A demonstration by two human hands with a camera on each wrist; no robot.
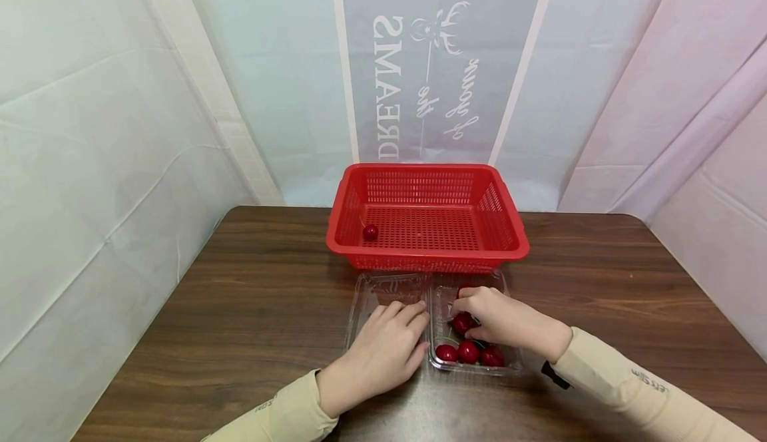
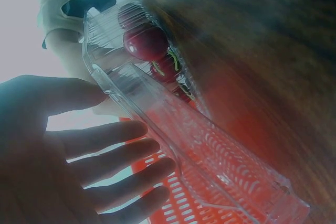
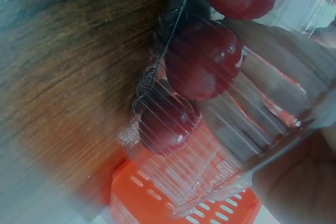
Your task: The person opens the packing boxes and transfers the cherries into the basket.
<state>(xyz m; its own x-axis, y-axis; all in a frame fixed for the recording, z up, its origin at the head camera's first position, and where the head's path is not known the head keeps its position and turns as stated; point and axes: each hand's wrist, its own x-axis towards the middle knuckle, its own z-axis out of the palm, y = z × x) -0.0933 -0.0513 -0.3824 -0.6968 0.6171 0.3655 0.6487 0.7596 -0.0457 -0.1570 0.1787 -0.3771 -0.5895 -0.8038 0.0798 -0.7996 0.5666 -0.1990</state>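
A clear plastic clamshell box (image 1: 475, 370) lies opened out on the table. Several dark red cherries (image 1: 468, 351) sit in its right half, three along the near wall. My right hand (image 1: 494, 315) reaches down into that half, its thumb and fingers pinching a cherry (image 1: 463, 323). In the right wrist view, cherries (image 3: 203, 60) show through the ribbed wall, with the fingers behind it. My left hand (image 1: 383, 342) rests on the box's lid (image 1: 359, 295), fingers extended. The left wrist view has its fingertips (image 2: 160, 166) right at the lid's rim.
A red plastic basket (image 1: 428, 253) stands just beyond the box, with a single stemmed cherry (image 1: 370, 232) on its floor at the left. The dark wooden table (image 1: 263, 295) ends at hanging cloths (image 1: 287, 82) behind and at both sides.
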